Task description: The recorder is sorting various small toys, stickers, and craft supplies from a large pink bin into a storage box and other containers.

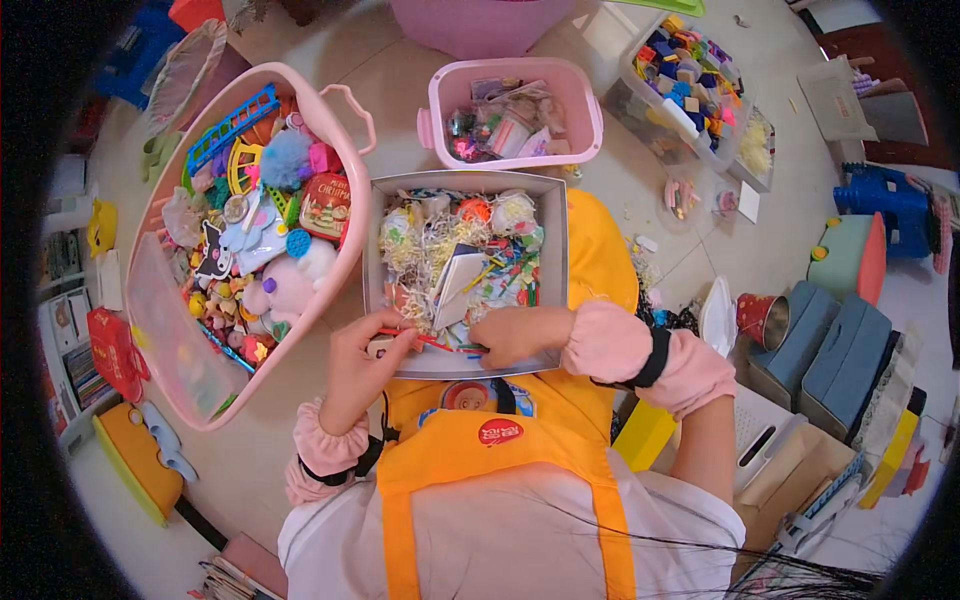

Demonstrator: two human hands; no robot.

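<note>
A grey-white cardboard box [551, 217] lies before me, holding shredded cream paper [409, 259] and coloured paper strips [517, 274]. Over its near left edge, my left hand [367, 352] pinches a thin red strip [435, 343] between thumb and fingers. My right hand [517, 334] reaches in at the near right, fingers pointing down among the strips; whether they grip anything is hidden. Between and beyond the hands leans a small white booklet-like item [459, 281] with a dark edge. An orange ball-like thing [474, 210] and a white shredded-paper bundle [514, 212] sit at the far side.
A large pink tub [358, 217] full of toys stands left. Beyond the box is a pink plastic basin [592, 124] with bagged small items. A clear bin [660, 124] of coloured blocks stands far right. Blue-grey storage boxes [844, 367] and a red tin bucket [761, 321] line the right.
</note>
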